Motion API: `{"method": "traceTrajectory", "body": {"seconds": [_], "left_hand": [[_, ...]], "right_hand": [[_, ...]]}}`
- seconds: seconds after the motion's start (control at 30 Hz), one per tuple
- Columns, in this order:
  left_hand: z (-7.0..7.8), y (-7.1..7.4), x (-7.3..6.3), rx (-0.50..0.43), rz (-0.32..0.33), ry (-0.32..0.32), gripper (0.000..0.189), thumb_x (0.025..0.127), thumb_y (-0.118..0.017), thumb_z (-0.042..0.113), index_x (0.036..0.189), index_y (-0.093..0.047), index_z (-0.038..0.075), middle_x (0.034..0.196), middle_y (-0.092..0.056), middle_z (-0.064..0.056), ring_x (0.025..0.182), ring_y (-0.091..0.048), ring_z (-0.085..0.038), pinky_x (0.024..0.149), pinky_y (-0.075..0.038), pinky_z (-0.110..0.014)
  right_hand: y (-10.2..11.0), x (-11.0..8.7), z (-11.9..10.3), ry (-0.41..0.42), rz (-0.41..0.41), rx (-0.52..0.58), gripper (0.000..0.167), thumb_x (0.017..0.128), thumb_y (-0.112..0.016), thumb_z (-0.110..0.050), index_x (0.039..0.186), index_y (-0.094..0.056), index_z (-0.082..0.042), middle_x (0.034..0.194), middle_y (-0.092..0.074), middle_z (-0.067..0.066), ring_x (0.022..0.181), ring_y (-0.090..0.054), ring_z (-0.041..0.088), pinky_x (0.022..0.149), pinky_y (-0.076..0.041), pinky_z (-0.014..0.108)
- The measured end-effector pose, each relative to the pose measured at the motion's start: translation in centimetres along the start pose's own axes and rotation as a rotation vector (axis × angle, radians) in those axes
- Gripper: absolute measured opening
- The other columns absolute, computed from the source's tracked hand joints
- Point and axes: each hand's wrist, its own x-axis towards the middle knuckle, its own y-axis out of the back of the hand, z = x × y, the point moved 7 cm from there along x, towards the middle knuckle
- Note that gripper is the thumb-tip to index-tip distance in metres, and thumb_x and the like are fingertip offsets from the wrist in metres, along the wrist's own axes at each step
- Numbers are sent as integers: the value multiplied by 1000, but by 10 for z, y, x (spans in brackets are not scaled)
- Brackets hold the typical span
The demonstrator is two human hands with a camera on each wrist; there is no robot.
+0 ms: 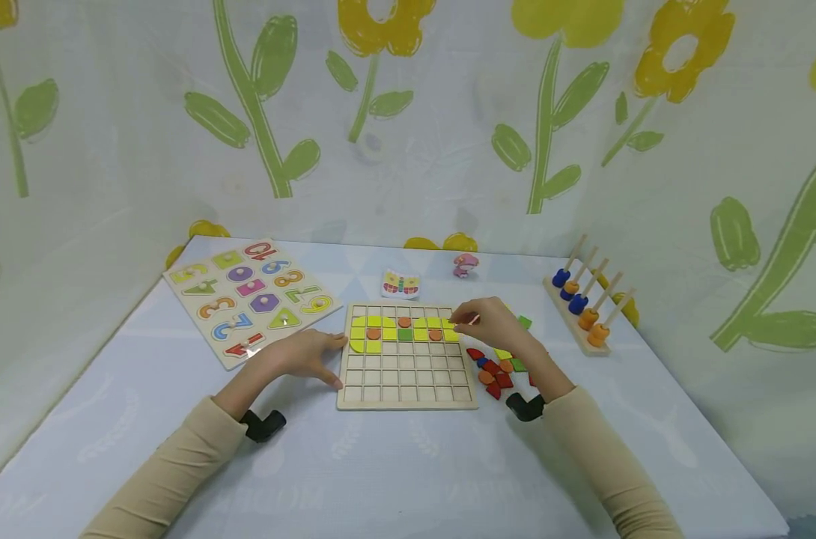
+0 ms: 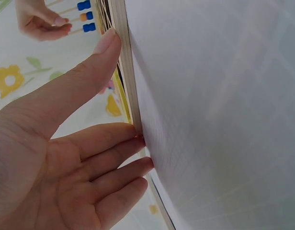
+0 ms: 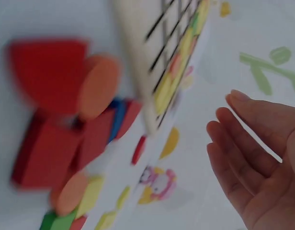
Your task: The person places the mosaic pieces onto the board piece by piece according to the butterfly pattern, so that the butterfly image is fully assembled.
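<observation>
A wooden grid board lies in front of me, with yellow, orange and green tiles filling cells in its upper rows. My left hand rests its fingertips and thumb against the board's left edge, and in the left wrist view its fingers are fairly straight. Over the upper right corner of the board is my right hand. Its fingers are loosely bent, and nothing shows between them in the right wrist view. Several loose tiles, among them a red quarter-round and an orange disc, lie right of the board.
A number-and-shape puzzle board lies to the left. Behind the grid stand a butterfly pattern card and a small pink figurine. On the right is a peg stand with blue and orange beads. Patterned curtains surround the table.
</observation>
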Motion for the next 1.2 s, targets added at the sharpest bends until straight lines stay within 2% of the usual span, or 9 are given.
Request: {"method": "traceTrajectory", "body": {"seconds": [0.37, 0.53, 0.73, 0.93, 1.1, 1.2], "left_hand": [[-2, 1, -1, -1, 2, 4, 88, 74, -81, 43, 142, -45, 2, 148, -40, -14, 138, -33, -36, 111, -29, -51], [-2, 1, -1, -7, 3, 6, 87, 74, -81, 43, 142, -45, 2, 149, -40, -13, 138, -33, -36, 111, -28, -51], [-1, 0, -2, -8, -1, 8, 88, 74, -81, 44, 142, -45, 2, 149, -40, -14, 138, -32, -36, 112, -28, -52], [0, 1, -2, -5, 3, 8, 88, 73, -81, 44, 142, -46, 1, 148, -40, -14, 138, -33, -37, 111, -28, -52], [-1, 1, -1, -6, -2, 18, 88, 73, -81, 44, 142, -45, 2, 149, -39, -14, 138, -32, -36, 111, -28, -51], [-1, 0, 0, -7, -5, 17, 88, 74, -81, 44, 142, -45, 3, 149, -40, -13, 138, -32, -36, 112, -28, -51]], "right_hand": [[9, -32, 48, -74, -103, -77, 10, 86, -71, -4, 96, -74, -4, 86, -70, 4, 79, -62, 18, 73, -57, 32], [6, -37, 69, -111, -164, -120, 11, 85, -72, -3, 95, -74, -7, 87, -69, 1, 81, -60, 18, 76, -56, 32], [1, -38, 79, -145, -255, -102, 14, 83, -74, -2, 95, -72, -8, 87, -67, -1, 83, -59, 18, 77, -56, 31], [1, -36, 84, -176, -254, -107, 15, 81, -77, -4, 91, -68, -11, 87, -64, -2, 86, -59, 19, 83, -55, 36], [0, -36, 86, -155, -230, -81, 20, 80, -77, -3, 87, -61, -12, 83, -61, -2, 81, -57, 18, 79, -55, 33], [3, -36, 87, -148, -191, -52, 16, 81, -77, -3, 85, -63, -12, 81, -62, -2, 77, -58, 17, 76, -56, 32]]}}
